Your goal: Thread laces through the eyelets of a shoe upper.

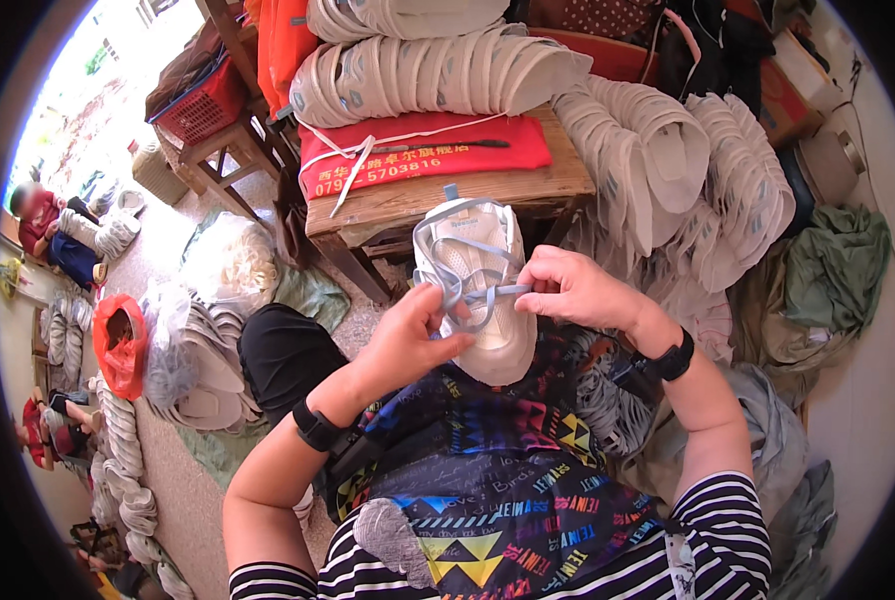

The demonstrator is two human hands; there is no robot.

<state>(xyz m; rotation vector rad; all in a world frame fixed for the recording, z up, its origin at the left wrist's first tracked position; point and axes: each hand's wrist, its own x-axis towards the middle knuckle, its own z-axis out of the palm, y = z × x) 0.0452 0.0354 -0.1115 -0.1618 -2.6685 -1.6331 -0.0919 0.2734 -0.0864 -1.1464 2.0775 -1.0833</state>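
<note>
In the head view, the pale shoe (508, 345) was above the lap, before the wooden tabletop (568, 170). The right hand's (580, 287) fingers pinched its grey lace (500, 292); the left hand's (405, 338) fingers curled at a loop, grip indeterminable. Shoe parts (433, 78) were stacked behind.

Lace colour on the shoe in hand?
The lace is pale bluish grey, against an off-white shoe; shows best in the head view.
</note>
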